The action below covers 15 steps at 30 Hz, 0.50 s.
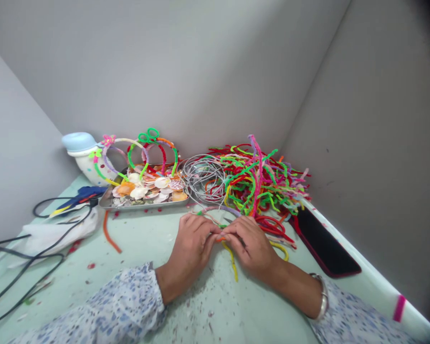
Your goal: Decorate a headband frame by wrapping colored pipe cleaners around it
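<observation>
My left hand [195, 243] and my right hand [252, 246] meet at the middle of the table, both closed in a pinch. Between their fingertips is a fuzzy pipe cleaner, with a short orange stretch [221, 239] showing. Most of it is hidden by the fingers. A yellow pipe cleaner [232, 265] hangs or lies just below the fingertips; whether it joins the held one I cannot tell. Behind the hands curves a lilac fuzzy band [229, 209], partly covered by them. A tangled heap of coloured pipe cleaners [256, 179] rises just beyond my right hand.
A metal tray [146, 206] of shells [139, 192] stands at the back, with wrapped headbands [145, 143] on it. Beside it lies a wire coil [204, 184]. A white bottle with blue cap [79, 142], black cable [32, 258], orange strip [109, 234] and black flat object [324, 243] lie around.
</observation>
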### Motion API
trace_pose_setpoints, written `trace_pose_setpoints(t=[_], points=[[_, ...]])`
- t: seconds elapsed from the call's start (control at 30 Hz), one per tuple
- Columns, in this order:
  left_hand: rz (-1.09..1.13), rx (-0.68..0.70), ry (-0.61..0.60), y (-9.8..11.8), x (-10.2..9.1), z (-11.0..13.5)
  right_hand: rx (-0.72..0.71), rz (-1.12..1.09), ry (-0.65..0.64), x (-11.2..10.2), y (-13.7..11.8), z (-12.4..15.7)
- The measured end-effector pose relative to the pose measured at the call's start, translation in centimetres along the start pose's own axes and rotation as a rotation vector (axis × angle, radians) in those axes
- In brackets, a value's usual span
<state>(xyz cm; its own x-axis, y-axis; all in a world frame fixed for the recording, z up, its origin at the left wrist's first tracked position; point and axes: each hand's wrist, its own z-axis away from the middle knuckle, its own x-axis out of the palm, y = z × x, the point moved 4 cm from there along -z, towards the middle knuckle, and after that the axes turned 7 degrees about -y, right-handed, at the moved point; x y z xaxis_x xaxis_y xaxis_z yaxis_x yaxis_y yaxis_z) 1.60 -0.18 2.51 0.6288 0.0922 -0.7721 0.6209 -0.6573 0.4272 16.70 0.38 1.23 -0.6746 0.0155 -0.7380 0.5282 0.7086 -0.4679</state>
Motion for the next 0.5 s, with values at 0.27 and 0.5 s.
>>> trace_pose_setpoints(t=[0.27, 0.5], points=[[0.035, -0.025, -0.047, -0.09, 0.39, -0.02, -0.017, 0.01, 0.0, 0.15, 0.12, 0.16], [0.012, -0.032, -0.015, -0.25, 0.31, 0.01, 0.003, -0.01, 0.007, 0.0, 0.17, 0.1]])
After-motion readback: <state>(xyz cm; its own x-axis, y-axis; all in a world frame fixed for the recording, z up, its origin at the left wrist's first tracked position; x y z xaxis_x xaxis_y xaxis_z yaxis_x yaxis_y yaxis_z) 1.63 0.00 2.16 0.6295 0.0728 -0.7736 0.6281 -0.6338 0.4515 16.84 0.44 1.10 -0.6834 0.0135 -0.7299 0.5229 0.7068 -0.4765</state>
